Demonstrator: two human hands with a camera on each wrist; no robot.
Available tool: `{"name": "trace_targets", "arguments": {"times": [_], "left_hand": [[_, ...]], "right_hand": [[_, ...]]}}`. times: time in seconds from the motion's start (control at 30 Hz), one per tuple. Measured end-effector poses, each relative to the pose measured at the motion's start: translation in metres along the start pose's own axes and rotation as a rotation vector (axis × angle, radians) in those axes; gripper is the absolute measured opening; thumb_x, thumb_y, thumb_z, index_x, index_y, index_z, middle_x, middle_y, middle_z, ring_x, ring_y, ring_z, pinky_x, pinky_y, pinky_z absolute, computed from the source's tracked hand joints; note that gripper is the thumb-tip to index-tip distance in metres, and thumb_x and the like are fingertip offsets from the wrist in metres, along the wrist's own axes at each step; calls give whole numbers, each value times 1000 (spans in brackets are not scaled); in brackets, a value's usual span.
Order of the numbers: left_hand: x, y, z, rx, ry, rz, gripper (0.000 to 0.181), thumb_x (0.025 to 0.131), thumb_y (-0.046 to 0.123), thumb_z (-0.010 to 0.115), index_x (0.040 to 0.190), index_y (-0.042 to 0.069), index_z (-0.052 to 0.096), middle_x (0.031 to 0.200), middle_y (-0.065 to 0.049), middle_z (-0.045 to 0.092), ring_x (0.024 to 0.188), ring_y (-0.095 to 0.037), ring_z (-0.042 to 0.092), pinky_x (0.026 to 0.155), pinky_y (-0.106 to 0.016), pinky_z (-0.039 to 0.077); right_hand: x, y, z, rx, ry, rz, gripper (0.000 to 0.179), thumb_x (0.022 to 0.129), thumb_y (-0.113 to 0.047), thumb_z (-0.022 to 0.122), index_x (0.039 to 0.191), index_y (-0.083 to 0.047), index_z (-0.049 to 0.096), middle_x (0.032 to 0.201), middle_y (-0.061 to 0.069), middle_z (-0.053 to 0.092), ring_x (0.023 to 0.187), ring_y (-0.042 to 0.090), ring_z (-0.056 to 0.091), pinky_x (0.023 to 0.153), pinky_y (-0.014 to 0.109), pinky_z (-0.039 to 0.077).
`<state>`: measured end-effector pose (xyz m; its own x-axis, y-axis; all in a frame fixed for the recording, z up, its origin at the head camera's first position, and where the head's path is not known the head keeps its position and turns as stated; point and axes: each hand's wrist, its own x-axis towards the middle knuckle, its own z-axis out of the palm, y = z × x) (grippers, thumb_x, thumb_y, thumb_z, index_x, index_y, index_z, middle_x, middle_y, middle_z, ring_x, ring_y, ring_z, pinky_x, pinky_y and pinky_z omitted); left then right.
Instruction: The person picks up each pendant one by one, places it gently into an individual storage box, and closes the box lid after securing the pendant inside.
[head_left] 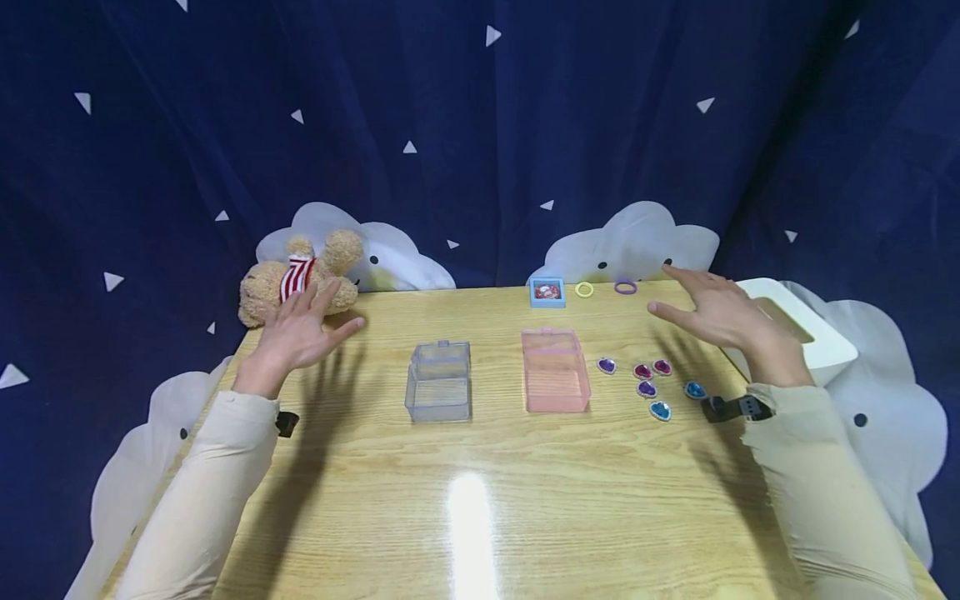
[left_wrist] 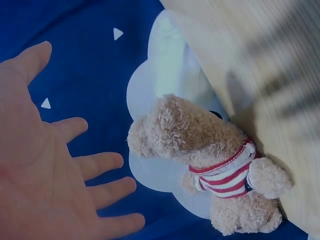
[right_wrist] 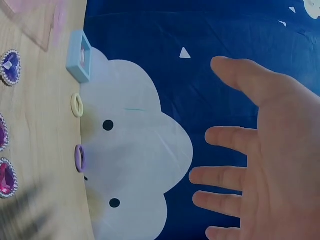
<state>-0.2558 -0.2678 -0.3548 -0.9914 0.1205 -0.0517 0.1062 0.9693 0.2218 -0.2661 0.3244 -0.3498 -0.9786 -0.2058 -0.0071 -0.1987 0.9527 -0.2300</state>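
Observation:
My left hand (head_left: 298,332) hovers with spread, straight fingers in front of a plush teddy bear (head_left: 262,292) in a red-and-white striped shirt. In the left wrist view the bear (left_wrist: 210,135) lies apart from the fingers. My right hand (head_left: 727,315), also spread and holding nothing, is raised over the table's right side. Below and left of it lie several heart-shaped gems in purple, pink and blue, such as a blue gem (head_left: 660,411) and a purple gem (head_left: 607,366). A clear grey box (head_left: 438,412) and a clear pink box (head_left: 557,403) stand mid-table with their lids up.
Along the back edge sit a light-blue square frame (head_left: 547,302), a yellow ring (head_left: 584,290) and a purple ring (head_left: 626,287). A white container (head_left: 828,342) stands at the right edge, partly behind my right hand. A dark blue curtain (head_left: 480,125) hangs behind the wooden table (head_left: 570,508).

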Motion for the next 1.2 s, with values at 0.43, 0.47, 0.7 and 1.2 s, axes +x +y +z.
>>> {"name": "trace_targets", "arguments": {"times": [0.43,0.47,0.7,1.2], "left_hand": [[4,5,11,-180,99,95,80,94,43,64,158,11,27,159,-24,34,147,-45,30,117,-63,27],[4,7,13,-202,111,103,77,94,40,65,156,9,31,157,-24,38,145,-44,34,117,-62,29],[4,22,25,-472,169,117,51,93,24,70,139,6,56,134,-19,64,118,-37,64,102,-51,49],[-1,69,59,-704,155,115,39,89,20,76,125,11,66,126,-10,69,111,-31,70,86,-40,59]], "right_hand": [[5,1,11,81,13,-39,72,98,-49,57,152,-6,38,150,27,45,129,48,50,102,65,42],[6,0,12,86,10,-36,71,98,-48,57,152,-6,38,148,27,47,126,47,54,99,64,45],[8,-2,21,146,-7,-41,61,97,-41,62,146,-8,47,145,23,53,117,41,62,91,57,52],[10,-9,48,264,-48,-92,48,91,-26,73,133,-7,59,133,21,63,109,36,68,91,49,55]]}}
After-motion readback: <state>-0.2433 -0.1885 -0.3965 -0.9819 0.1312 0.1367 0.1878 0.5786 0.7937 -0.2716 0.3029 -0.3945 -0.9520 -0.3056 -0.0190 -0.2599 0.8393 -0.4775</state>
